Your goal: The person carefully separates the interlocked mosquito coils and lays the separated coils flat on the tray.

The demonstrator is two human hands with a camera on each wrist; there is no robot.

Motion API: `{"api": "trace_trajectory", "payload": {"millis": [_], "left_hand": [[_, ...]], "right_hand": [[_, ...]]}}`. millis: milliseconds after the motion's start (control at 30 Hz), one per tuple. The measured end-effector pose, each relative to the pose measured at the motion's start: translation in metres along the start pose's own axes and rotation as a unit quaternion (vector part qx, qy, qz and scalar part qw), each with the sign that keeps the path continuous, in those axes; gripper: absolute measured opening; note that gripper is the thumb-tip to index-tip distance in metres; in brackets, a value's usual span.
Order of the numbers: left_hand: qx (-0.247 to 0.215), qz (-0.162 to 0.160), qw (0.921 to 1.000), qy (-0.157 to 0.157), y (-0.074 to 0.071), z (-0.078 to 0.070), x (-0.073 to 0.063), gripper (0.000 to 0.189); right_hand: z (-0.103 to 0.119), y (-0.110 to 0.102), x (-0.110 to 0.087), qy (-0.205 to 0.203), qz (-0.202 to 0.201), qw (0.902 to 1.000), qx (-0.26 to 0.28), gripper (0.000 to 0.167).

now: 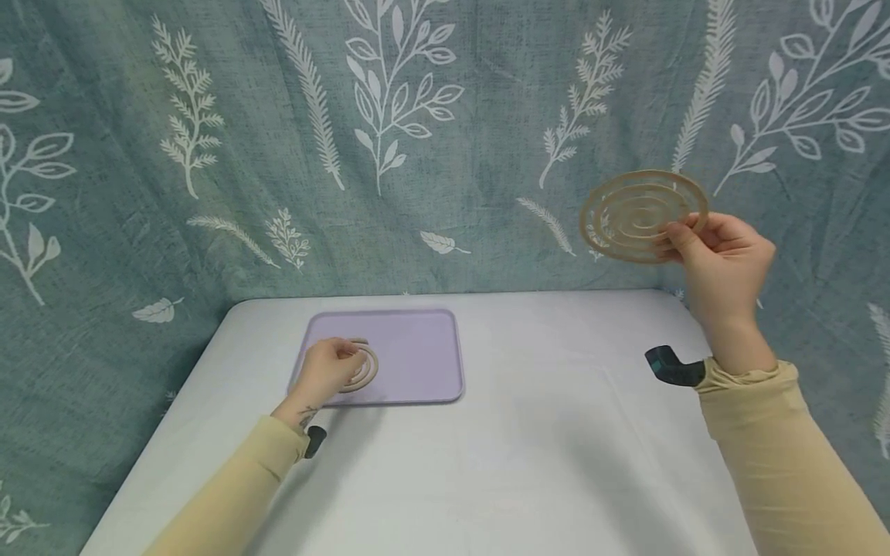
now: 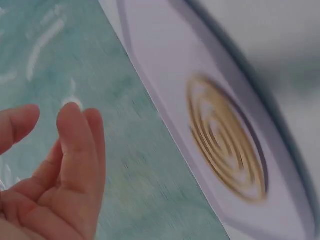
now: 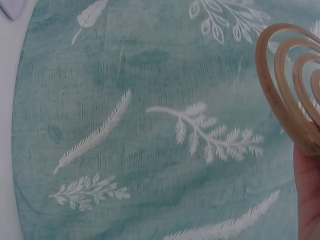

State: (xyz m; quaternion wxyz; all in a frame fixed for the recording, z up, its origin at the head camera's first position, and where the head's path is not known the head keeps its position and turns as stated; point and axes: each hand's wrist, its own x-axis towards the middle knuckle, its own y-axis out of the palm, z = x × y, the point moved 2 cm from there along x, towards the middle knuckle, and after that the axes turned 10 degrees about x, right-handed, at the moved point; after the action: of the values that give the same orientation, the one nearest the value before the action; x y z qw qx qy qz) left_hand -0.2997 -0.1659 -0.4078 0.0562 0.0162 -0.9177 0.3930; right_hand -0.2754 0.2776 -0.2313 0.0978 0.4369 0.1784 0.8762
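On the lavender tray (image 1: 417,355) lies a tan spiral mosquito coil (image 2: 227,142). My left hand (image 1: 325,372) is over it in the head view and covers part of it. From the left wrist, the fingers (image 2: 77,150) appear loosely bent, apart from the coil and with nothing between them. Raised high on the right, my right hand (image 1: 730,259) pinches the edge of another, flat spiral mosquito coil (image 1: 643,224) between thumb and fingers. Only part of this coil shows in the right wrist view.
A white table (image 1: 528,463) carries the tray at its far left part. Behind it hangs a green-blue cloth (image 1: 487,154) with white leaf prints. Dark wrist pieces sit at both cuffs.
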Motion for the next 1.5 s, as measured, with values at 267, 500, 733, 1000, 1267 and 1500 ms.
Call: {"api": "trace_trajectory", "payload": {"millis": [267,500,733,1000,1267,1500], "left_hand": [[-0.012,0.068,0.9974,0.023,0.040,-0.021,-0.028,0.024],[-0.010,0.119,0.9919,0.045,0.067,-0.023,-0.044,0.022],[-0.003,0.128,0.9891,0.072,0.084,-0.019,-0.051,0.022],[-0.004,0.159,0.9842,0.077,0.092,-0.018,-0.056,0.023],[-0.019,0.173,0.9815,0.079,0.094,-0.019,-0.057,0.027],[-0.009,0.173,0.9812,0.085,0.094,-0.019,-0.058,0.026]], "right_hand": [[-0.030,0.046,-0.018,-0.097,0.106,0.9542,-0.262,0.003],[-0.073,0.074,-0.045,-0.176,0.232,0.8844,-0.365,0.004],[-0.123,0.095,-0.090,-0.215,0.338,0.8055,-0.436,0.004],[-0.178,0.114,-0.147,-0.269,0.424,0.7295,-0.464,0.012],[-0.206,0.122,-0.187,-0.242,0.521,0.6290,-0.524,0.007],[-0.224,0.130,-0.200,-0.185,0.570,0.5861,-0.545,0.006]]}}
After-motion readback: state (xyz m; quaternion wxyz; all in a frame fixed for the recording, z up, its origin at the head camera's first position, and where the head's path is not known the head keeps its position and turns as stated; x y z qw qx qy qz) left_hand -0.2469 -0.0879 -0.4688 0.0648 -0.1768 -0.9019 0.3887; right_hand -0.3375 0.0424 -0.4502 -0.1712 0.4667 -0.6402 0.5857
